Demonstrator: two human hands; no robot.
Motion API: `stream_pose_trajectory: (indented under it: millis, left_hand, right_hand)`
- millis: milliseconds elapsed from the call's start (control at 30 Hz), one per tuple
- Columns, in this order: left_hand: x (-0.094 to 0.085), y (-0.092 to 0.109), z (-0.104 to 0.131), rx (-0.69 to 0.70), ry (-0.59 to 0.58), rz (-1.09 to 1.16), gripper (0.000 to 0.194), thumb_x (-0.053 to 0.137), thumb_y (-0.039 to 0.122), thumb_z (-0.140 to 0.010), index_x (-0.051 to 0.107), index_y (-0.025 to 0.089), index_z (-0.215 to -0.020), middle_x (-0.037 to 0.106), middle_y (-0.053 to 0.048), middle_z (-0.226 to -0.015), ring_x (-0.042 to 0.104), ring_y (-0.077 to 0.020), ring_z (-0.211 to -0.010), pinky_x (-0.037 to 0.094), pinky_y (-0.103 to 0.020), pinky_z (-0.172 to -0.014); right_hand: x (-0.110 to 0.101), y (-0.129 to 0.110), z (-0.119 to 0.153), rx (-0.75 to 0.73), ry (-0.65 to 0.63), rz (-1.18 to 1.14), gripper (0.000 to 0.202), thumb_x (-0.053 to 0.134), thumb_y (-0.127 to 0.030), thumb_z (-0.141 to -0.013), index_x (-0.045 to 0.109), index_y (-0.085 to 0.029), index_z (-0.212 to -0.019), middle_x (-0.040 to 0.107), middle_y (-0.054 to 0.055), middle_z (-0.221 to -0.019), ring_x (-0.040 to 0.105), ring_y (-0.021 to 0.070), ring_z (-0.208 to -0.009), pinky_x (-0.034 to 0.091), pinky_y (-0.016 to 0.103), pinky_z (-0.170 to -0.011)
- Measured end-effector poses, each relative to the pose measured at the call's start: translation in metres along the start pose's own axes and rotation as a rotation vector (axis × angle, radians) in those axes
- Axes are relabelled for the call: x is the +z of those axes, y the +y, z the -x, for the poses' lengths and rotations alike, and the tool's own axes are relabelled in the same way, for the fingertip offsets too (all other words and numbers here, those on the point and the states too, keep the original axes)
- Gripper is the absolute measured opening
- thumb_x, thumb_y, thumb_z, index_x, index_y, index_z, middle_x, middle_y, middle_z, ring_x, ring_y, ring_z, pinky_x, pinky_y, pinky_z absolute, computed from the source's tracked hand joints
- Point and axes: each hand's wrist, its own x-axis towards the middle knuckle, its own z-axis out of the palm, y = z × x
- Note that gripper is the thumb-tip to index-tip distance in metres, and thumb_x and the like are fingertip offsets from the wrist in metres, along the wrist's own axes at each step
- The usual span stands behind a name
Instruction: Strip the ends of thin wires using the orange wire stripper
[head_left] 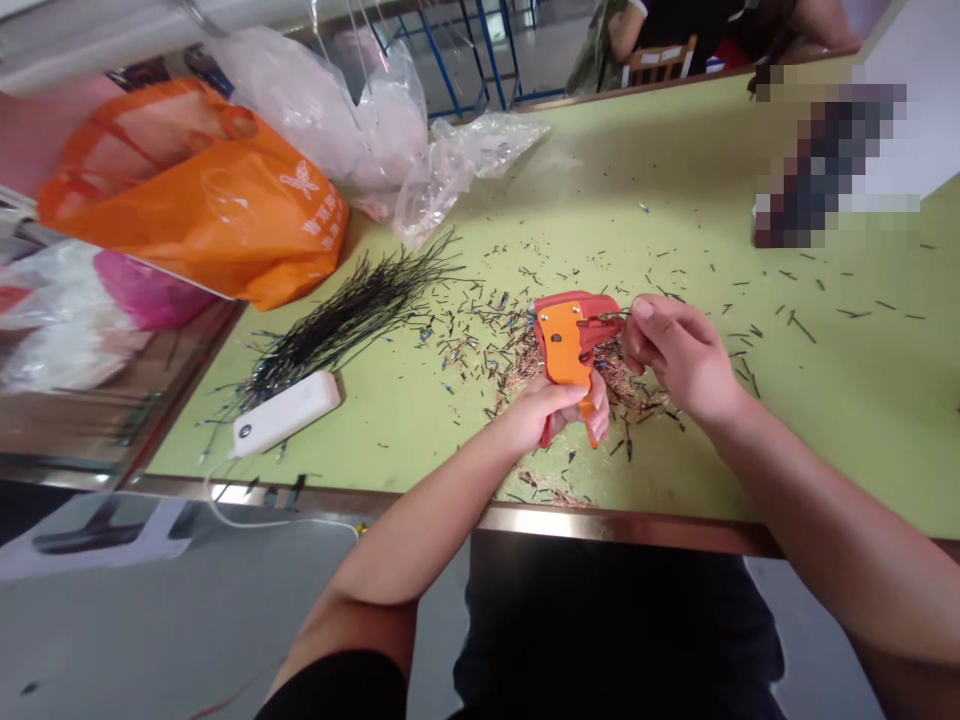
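Observation:
My left hand [564, 408] is wrapped around the handles of an orange and red wire stripper [561, 345], held upright with its jaws facing right. Close against those jaws, my right hand [679, 350] is closed in a pinch. A short bit of thin black wire [618, 316] shows between its fingertips and the jaws; the rest is hidden by the fingers. Under both hands lies a heap of copper strands and black insulation scraps [517, 375]. A bundle of black wires [352, 310], some ends with small blue tips, lies to the left on the table.
A white power bank [286, 412] with a white cable lies near the green table's [840, 430] front left. An orange bag [217, 200] and clear plastic bags [360, 120] sit at the back left. A blurred-out object [825, 165] stands back right. Another person [675, 25] sits beyond the table.

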Motion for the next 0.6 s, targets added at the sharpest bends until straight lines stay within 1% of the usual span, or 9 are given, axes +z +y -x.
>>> stream_pose_trajectory:
  millis: [100,200,267,433,533,600]
  left_hand:
    - [-0.0017,-0.0029,0.0010,-0.009,-0.029,-0.017,0.041,0.077,0.057,-0.087,0.062,0.020,-0.081,0.062,-0.001,-0.067,0.063,-0.0169,-0.063,0.055,-0.033,-0.066]
    - [-0.0036,-0.0033,0.0007,0.010,-0.007,-0.039,0.039,0.076,0.056,-0.088,0.062,0.020,-0.082,0.062,-0.002,-0.068,0.064,-0.0175,-0.065,0.055,-0.033,-0.066]
    - [-0.0051,-0.0034,0.0000,0.024,0.014,-0.070,0.038,0.076,0.055,-0.089,0.063,0.020,-0.082,0.063,-0.002,-0.068,0.064,-0.0173,-0.064,0.055,-0.032,-0.064]
    - [-0.0084,-0.0036,-0.0013,0.089,0.063,-0.194,0.038,0.074,0.055,-0.092,0.065,0.019,-0.084,0.065,-0.001,-0.068,0.065,-0.0156,-0.062,0.054,-0.030,-0.062]
    - [-0.0072,-0.0017,-0.0009,0.127,0.107,-0.274,0.039,0.073,0.055,-0.094,0.065,0.019,-0.081,0.063,0.000,-0.065,0.063,-0.0145,-0.061,0.052,-0.029,-0.062]
    - [-0.0050,-0.0002,-0.0004,0.122,0.106,-0.277,0.041,0.072,0.056,-0.095,0.064,0.020,-0.077,0.060,0.001,-0.062,0.059,-0.0136,-0.057,0.051,-0.028,-0.059]
  right_hand:
    - [-0.0034,-0.0015,-0.0024,0.046,-0.046,-0.008,0.058,0.061,-0.065,-0.103,0.048,-0.024,-0.065,0.035,-0.007,-0.053,0.039,0.0115,-0.046,0.041,0.027,-0.045]
    - [-0.0065,-0.0022,-0.0028,0.043,-0.088,0.077,0.058,0.059,-0.065,-0.104,0.049,-0.023,-0.066,0.042,-0.005,-0.056,0.045,0.0112,-0.049,0.041,0.026,-0.047]
    - [-0.0083,-0.0010,-0.0028,0.037,-0.086,0.142,0.058,0.058,-0.065,-0.105,0.049,-0.022,-0.066,0.045,-0.005,-0.057,0.048,0.0112,-0.051,0.041,0.026,-0.048]
    - [-0.0079,0.0038,-0.0009,0.032,-0.016,0.275,0.059,0.053,-0.068,-0.106,0.049,-0.023,-0.068,0.048,-0.003,-0.058,0.045,0.0115,-0.051,0.036,0.027,-0.047]
    - [-0.0062,0.0037,0.0003,0.044,-0.039,0.280,0.060,0.050,-0.069,-0.107,0.047,-0.023,-0.068,0.048,-0.003,-0.058,0.044,0.0118,-0.051,0.035,0.027,-0.047]
    - [-0.0055,0.0023,0.0007,0.054,-0.074,0.258,0.061,0.048,-0.070,-0.107,0.047,-0.023,-0.068,0.047,-0.003,-0.057,0.045,0.0121,-0.051,0.036,0.028,-0.048]
